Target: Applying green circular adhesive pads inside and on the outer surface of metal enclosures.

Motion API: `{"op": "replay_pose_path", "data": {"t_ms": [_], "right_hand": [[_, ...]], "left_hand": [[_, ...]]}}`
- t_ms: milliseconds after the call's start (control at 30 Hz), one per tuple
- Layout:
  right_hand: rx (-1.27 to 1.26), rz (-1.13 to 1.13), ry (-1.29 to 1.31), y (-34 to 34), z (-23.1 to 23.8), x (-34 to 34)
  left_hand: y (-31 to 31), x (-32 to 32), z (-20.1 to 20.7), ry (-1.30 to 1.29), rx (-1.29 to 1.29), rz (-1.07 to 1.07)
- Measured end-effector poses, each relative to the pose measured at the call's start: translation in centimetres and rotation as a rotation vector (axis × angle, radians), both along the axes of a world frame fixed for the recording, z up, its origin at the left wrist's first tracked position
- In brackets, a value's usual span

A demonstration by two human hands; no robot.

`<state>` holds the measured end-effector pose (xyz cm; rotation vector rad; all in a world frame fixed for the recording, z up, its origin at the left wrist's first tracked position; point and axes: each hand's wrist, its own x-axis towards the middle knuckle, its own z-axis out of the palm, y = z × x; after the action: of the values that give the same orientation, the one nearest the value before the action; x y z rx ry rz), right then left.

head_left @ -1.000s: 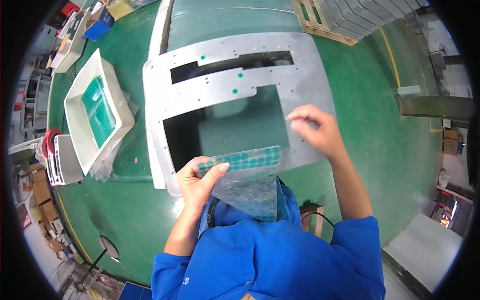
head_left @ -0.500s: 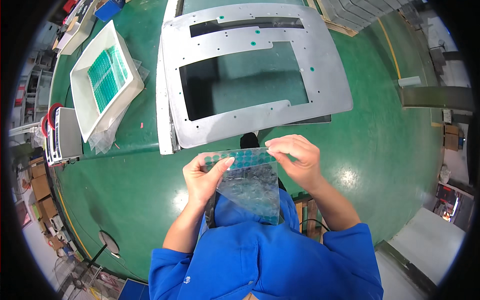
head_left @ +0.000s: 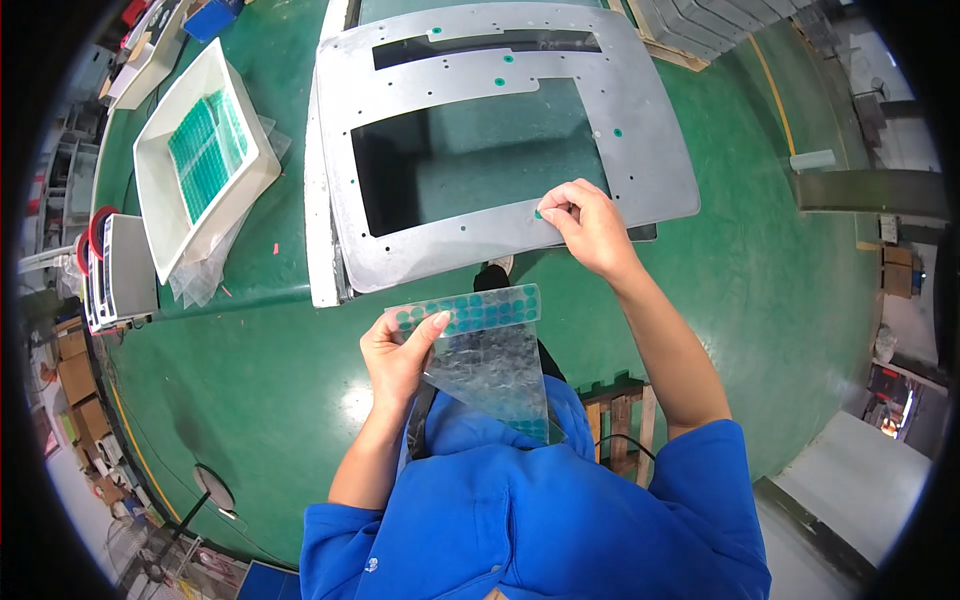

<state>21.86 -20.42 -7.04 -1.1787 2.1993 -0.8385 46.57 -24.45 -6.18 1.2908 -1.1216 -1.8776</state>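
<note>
My left hand (head_left: pixel 396 358) grips the left end of a clear sheet of round green stickers (head_left: pixel 484 310), thumb on top. The sheet's see-through lower part hangs in front of my blue clothing. Out ahead, my right hand (head_left: pixel 592 230) is closed in a pinch at the near border of a flat silver-grey metal panel (head_left: pixel 440 90). A round green sticker (head_left: pixel 538 214) shows at its fingertips, against the panel. Other green dots sit on several spots of the panel, among small dark holes. Two large cut-outs open through the panel, a narrow one and a wide one.
To the left, a white tray (head_left: pixel 262 175) holds green sticker sheets (head_left: pixel 205 145), with clear plastic film (head_left: pixel 205 275) under it. A white device (head_left: pixel 130 265) with red rings stands nearer. Wooden pallet slats (head_left: pixel 622 425) lie by my right side. Stacked grey pieces (head_left: pixel 700 25) stand far right.
My right hand has left the sticker sheet and reached forward to the panel's near border, a green sticker at its fingertips. My left hand still holds the sheet.
</note>
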Motion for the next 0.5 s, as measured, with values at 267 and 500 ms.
{"op": "replay_pose_path", "data": {"t_ms": [267, 500], "right_hand": [[0.057, -0.014, 0.045, -0.44, -0.15, 0.09], [0.033, -0.007, 0.103, -0.4, -0.27, 0.32]], "left_hand": [[-0.04, 0.12, -0.41, 0.015, 0.029, 0.003], [-0.17, 0.02, -0.18, 0.018, 0.032, 0.001]]}}
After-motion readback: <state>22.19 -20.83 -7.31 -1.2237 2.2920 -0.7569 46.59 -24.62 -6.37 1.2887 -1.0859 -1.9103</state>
